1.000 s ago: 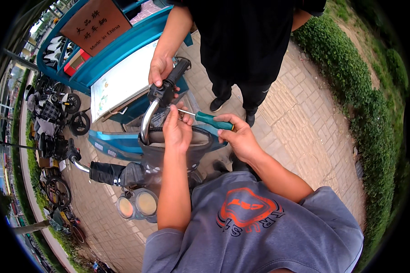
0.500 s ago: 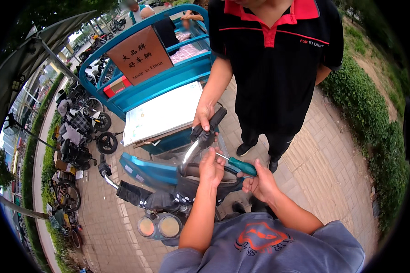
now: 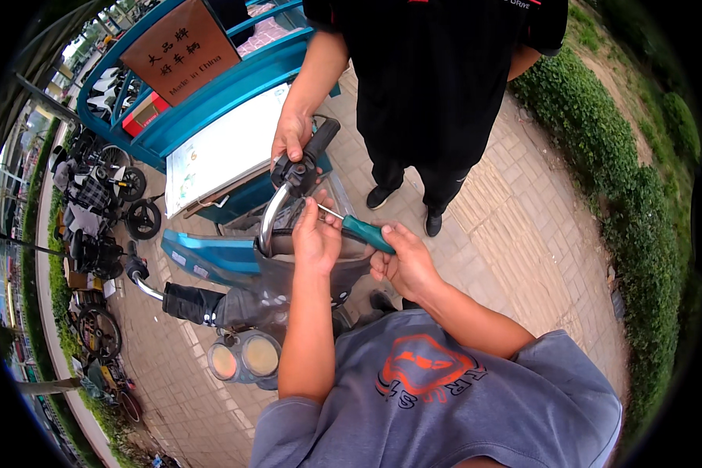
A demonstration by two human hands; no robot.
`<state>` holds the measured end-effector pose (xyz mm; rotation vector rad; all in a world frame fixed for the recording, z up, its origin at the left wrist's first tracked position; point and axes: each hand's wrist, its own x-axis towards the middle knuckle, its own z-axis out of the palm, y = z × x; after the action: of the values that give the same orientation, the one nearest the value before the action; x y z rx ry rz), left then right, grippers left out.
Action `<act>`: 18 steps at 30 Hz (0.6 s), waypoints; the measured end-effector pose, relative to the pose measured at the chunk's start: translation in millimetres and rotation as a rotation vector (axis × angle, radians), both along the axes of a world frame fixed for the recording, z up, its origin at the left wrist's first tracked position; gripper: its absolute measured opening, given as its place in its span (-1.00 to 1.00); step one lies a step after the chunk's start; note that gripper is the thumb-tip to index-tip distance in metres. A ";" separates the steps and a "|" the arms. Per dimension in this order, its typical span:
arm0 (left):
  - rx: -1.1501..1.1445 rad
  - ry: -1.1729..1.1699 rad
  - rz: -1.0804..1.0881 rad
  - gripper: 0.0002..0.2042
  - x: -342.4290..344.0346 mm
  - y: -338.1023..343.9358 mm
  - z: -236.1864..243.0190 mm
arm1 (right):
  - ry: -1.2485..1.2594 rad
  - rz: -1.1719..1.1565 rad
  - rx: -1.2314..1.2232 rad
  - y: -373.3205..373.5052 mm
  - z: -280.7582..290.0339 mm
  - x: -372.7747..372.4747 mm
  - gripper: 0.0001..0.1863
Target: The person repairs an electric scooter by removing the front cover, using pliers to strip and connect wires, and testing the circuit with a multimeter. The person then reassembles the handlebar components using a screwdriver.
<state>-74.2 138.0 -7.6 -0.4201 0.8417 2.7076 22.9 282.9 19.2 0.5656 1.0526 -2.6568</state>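
My right hand [image 3: 408, 264] is closed round the green handle of a screwdriver [image 3: 364, 233]. Its thin metal shaft points up and left to the fingers of my left hand [image 3: 318, 238], which are bent in a pinch at the shaft's tip end. What lies at the very tip is hidden by those fingers. Just above them, the chrome handlebar [image 3: 273, 214] of a three-wheeled cargo vehicle curves up to a black grip [image 3: 320, 139]. Another person's hand [image 3: 292, 140] holds the black control housing [image 3: 292, 173] beside that grip.
The other person, in dark clothes [image 3: 429, 86], stands on the paving across from me. The blue cargo bed [image 3: 210, 82] with a white board [image 3: 226, 148] lies behind the handlebar. Round lamps [image 3: 259, 356] are at lower left; parked bikes [image 3: 101, 195] stand left, a hedge [image 3: 593, 140] right.
The whole scene has shifted left and up in the picture, as my view moved. Both my hands keep their hold at the screwdriver, and the other person's hand stays on the handlebar.
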 end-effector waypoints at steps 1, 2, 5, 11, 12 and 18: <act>0.001 0.023 -0.009 -0.79 -1.2 -0.8 -5.6 | 0.055 -0.035 0.091 -5.1 -6.5 0.6 -0.51; 0.004 0.048 -0.011 -0.78 -3.3 -2.4 -10.7 | 0.112 -0.062 0.184 -11.8 -10.8 0.1 -0.49; -0.009 0.061 -0.013 -0.76 -3.3 -4.4 -15.9 | 0.004 -0.120 0.035 -12.0 2.2 3.5 -0.49; 0.051 0.083 -0.056 -0.69 -3.9 -7.1 -12.8 | 0.043 -0.120 0.171 -10.2 -7.3 -0.5 -0.58; 0.076 0.088 -0.063 -0.67 -5.2 -8.6 -16.6 | 0.106 -0.146 0.279 -13.2 -15.8 -0.7 -0.61; 0.142 -0.065 0.237 -0.61 -26.8 1.7 -10.7 | 0.081 -0.196 0.150 -17.4 -7.8 -4.2 -0.67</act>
<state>-101.0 139.7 -18.3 -0.6070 0.6111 2.9277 18.7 265.6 11.4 0.6246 1.2903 -2.8057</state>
